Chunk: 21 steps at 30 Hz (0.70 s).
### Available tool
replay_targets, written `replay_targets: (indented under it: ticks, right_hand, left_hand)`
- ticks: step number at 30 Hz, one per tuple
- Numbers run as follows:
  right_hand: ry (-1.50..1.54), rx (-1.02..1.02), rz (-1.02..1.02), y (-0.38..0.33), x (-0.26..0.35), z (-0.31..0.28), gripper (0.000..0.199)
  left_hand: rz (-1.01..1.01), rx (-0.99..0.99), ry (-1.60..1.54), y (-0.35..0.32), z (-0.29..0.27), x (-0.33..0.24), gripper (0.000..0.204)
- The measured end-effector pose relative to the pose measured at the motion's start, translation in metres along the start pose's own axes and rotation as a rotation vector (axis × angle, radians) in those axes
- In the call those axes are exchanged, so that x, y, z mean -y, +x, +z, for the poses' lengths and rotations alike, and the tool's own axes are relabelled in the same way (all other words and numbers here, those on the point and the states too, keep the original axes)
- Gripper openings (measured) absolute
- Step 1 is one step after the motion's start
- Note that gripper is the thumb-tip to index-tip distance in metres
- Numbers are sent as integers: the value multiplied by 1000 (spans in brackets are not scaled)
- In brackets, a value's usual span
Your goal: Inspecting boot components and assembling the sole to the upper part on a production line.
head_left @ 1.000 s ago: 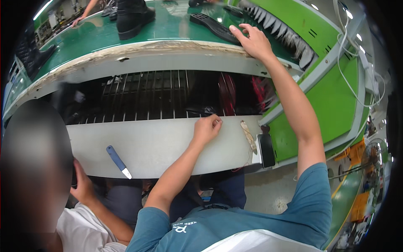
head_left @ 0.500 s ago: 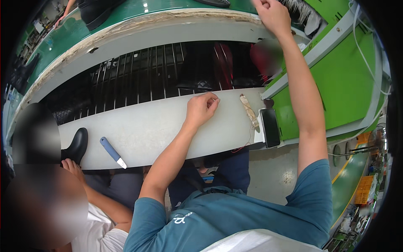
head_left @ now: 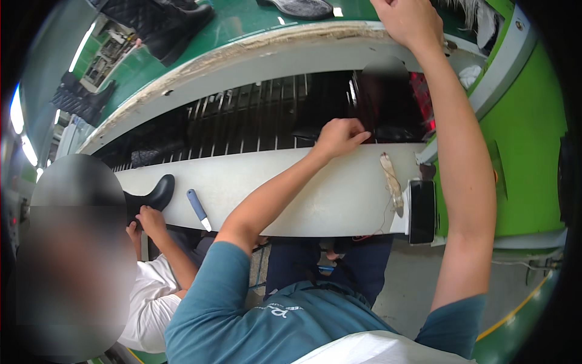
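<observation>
My left hand [head_left: 342, 137] is held over the far edge of a white worktop [head_left: 291, 209], beside the dark bars of a rack. Its fingers are curled in, and I see nothing in them. Stretched far forward, my right hand [head_left: 413, 24] is at the raised green table [head_left: 242, 21]. Its fingers bend inward and are partly cut off by the upper edge, so anything in them is hidden. A tan, wrapped stick-like tool [head_left: 393, 185] with thread lies right of my left hand. Further left lies a knife [head_left: 198, 209] with a blue handle and short pale blade.
A co-worker at my left grips a black boot [head_left: 159, 193] on the worktop. A black phone [head_left: 422, 212] is at the worktop's right end, beside a green machine panel [head_left: 527, 151]. Black boots lie on the metal-barred rack [head_left: 242, 115]. A quilted boot [head_left: 154, 27] and a shoe [head_left: 297, 8] are on the green table.
The view has shifted, so most things appear further right. My left hand has moved forward from over the worktop to its far edge. The co-worker now has both hands at the boot.
</observation>
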State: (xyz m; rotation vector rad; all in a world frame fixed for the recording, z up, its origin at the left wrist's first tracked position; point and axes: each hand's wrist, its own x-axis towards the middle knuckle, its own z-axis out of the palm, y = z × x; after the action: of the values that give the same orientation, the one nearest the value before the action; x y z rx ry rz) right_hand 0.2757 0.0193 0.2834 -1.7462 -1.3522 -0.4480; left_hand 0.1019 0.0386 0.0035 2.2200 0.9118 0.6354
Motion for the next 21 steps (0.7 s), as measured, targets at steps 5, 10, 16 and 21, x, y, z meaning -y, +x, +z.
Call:
replay_targets:
  ticks: [5, 10, 16, 21]
  right_hand:
    - [52, 63, 22, 8, 18, -3, 37]
    - [-2, 135, 1, 24, -18, 26, 50]
    - [-44, 145, 8, 29, -23, 25, 49]
    - [-71, 208, 15, 39, -31, 37, 49]
  left_hand:
    - [-280, 286, 183, 92, 23, 17, 72]
    - [-487, 358, 106, 110, 45, 12, 87]
    - [-213, 85, 380, 100, 78, 25, 78]
    - [-358, 62, 142, 108, 73, 34, 60]
